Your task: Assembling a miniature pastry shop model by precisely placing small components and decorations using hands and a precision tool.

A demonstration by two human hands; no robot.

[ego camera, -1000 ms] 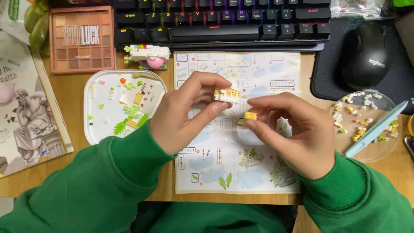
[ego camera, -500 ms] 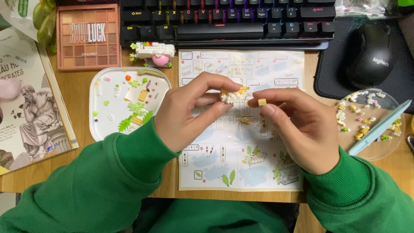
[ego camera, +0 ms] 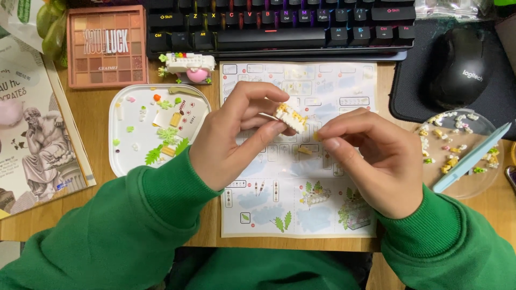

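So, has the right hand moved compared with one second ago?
Yes. The right hand shifted slightly up the instruction sheet, toward the keyboard.

A light brown wooden desk (ego camera: pixel 97 115) fills the view under soft, even light. A black mechanical keyboard (ego camera: pixel 279 24) lies at its far edge, a black mouse pad (ego camera: pixel 408 91) beside it.

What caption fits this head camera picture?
Left hand holds a small white-and-yellow brick model over an instruction sheet; right hand pinches beside it.
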